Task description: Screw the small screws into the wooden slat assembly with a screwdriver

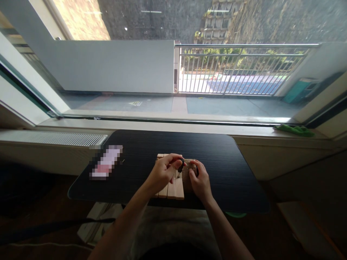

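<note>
Light wooden slats (pixel 171 192) lie side by side near the front edge of the black table. Over them, my left hand (pixel 164 172) pinches a small black-handled tool (pixel 180 165). Its thin metal shaft points down at the rightmost slats, and its exact kind is too small to make out. Just right of the wood sits a flat brown piece (pixel 187 176) with small light specks. My right hand (pixel 201 182) rests with curled fingers at that piece's right side. Something dark shows beneath its fingers, mostly hidden.
The black table (pixel 141 144) has rounded corners and stands against a window sill. A blurred-out pinkish item (pixel 107 162) lies at its left. A green cloth (pixel 295 130) is on the sill at right. To the left runs a white radiator grille (pixel 54 137).
</note>
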### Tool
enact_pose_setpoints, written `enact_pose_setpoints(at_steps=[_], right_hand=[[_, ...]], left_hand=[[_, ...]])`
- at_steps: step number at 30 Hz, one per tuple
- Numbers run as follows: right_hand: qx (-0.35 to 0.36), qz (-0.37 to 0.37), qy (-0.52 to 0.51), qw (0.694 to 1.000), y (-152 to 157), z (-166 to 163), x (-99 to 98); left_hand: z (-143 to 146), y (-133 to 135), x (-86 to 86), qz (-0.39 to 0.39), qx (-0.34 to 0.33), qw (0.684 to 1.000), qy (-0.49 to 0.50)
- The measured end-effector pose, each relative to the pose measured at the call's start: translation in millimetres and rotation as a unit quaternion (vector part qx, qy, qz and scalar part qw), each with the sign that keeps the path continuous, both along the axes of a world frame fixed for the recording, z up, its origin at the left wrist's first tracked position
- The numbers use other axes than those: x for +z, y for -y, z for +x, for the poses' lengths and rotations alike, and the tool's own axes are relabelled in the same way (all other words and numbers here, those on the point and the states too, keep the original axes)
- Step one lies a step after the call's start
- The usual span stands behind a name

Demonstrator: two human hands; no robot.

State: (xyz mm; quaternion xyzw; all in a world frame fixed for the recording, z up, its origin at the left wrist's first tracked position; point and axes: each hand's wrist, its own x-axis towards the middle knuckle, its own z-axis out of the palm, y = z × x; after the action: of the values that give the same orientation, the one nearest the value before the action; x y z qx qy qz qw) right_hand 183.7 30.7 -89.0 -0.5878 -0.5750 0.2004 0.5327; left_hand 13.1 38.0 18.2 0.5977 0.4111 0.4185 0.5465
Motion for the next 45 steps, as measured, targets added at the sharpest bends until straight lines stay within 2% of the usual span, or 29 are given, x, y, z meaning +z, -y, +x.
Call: enact_pose_setpoints(at_steps=[7, 14, 20, 25, 33, 45], right_hand=[[0.001, -0.004, 0.002, 1.000, 0, 0, 0.3], [0.002, -0.001, -0.002, 1.000, 1, 0, 1.2], [0.003, -0.005, 0.002, 1.000, 1, -1, 2.6], [0.002, -0.006, 0.002, 1.000, 1, -1, 2.3], [0.008, -0.007, 0.006, 1.000, 1, -1, 2.4], [-0.001, -0.004, 0.002, 1.000, 1, -1, 2.3]], left_hand=[[0, -3, 4.9, -0.051, -0.071, 0.996, 0.036], [1, -1, 8.2, -0.086, -0.095, 0.989, 0.071], [0, -1, 10.3, -0.087, -0.085, 0.987, 0.106], [-2, -1, 11.3, -0.066, -0.073, 0.992, 0.080], [7, 2, 2.8, -0.011, -0.048, 0.998, 0.032], [5, 6, 0.4, 0.013, 0.034, 0.999, 0.024]])
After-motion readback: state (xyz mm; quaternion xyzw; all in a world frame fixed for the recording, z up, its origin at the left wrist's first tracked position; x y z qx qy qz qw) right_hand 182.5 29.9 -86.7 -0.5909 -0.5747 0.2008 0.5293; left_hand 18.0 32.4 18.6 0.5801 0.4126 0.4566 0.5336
